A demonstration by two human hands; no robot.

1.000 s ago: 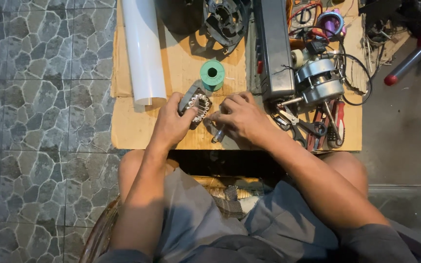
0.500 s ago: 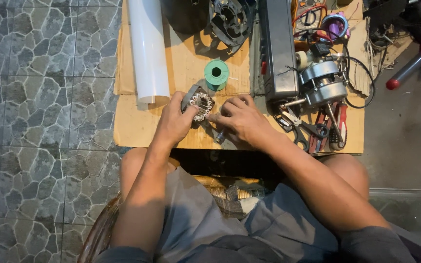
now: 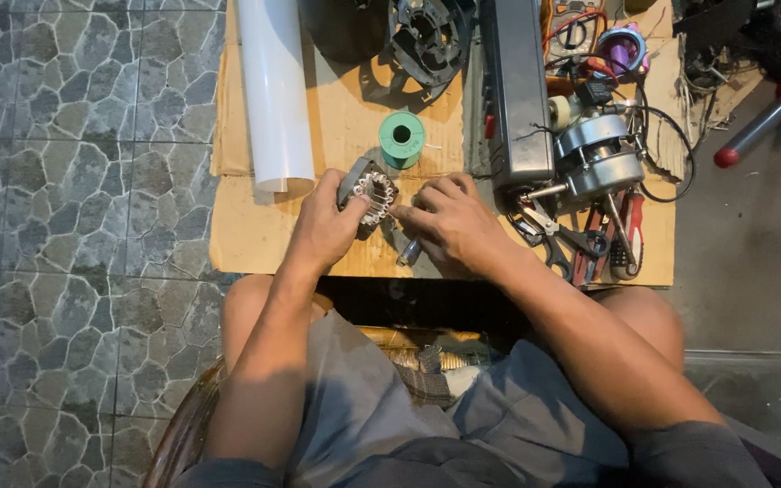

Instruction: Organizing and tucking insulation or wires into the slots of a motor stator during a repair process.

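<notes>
Grey stator core (image 3: 368, 194) — ring of pale, seemingly copper-wound slots.

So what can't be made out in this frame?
- Head view: the left hand covers the stator's near side.
- The right hand hides most of the tool under it; its kind is unclear.
- The white tube and dark housing are cut off by the top edge.
</notes>
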